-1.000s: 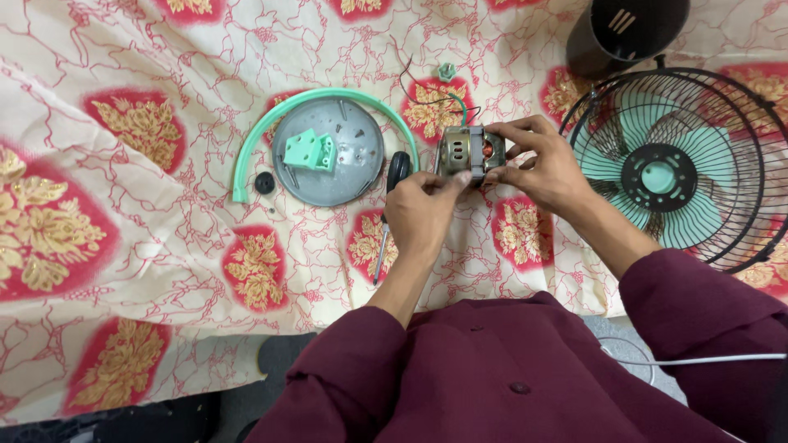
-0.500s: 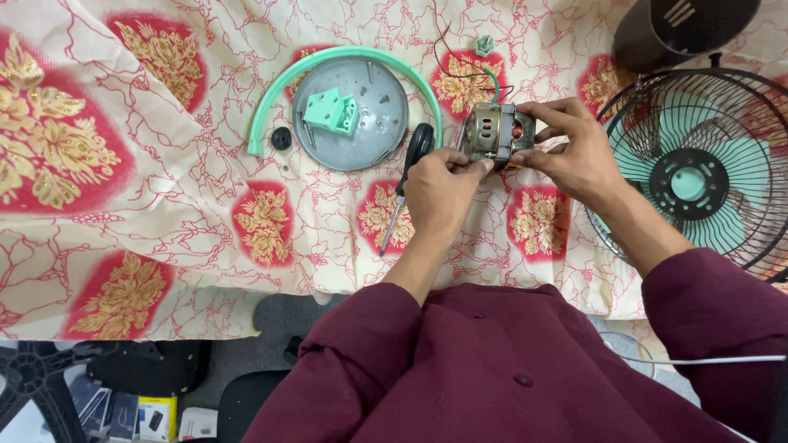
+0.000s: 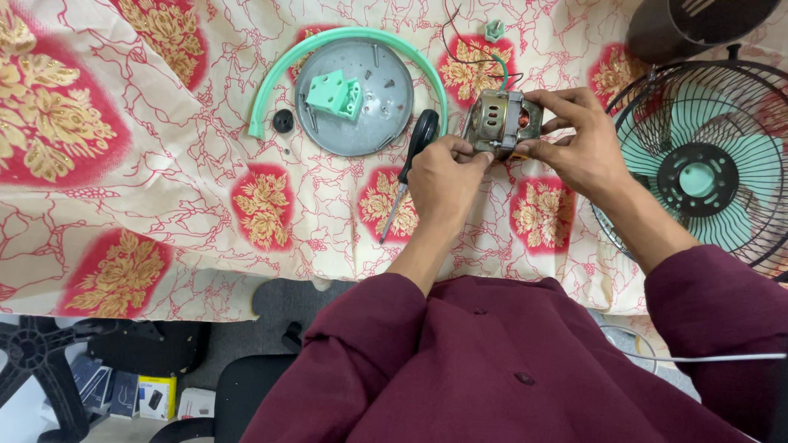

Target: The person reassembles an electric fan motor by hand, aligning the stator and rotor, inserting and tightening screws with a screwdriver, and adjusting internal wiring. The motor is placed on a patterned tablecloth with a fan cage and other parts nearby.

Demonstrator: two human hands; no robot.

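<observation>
Gripping the fan motor point(image 3: 502, 123) as before, left hand point(image 3: 443, 176) and right hand point(image 3: 579, 143) stay clamped on it.

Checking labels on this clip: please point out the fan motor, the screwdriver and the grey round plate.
fan motor point(image 3: 502, 121), head view, on its metal housing between the two hands.
screwdriver point(image 3: 423, 131), head view, on its black handle.
grey round plate point(image 3: 384, 82), head view, on a bare part right of the green block.

Red-and-gold floral tablecloth point(image 3: 164, 197), mint-green fan blades point(image 3: 698, 176), maroon sleeves point(image 3: 361, 328).
</observation>
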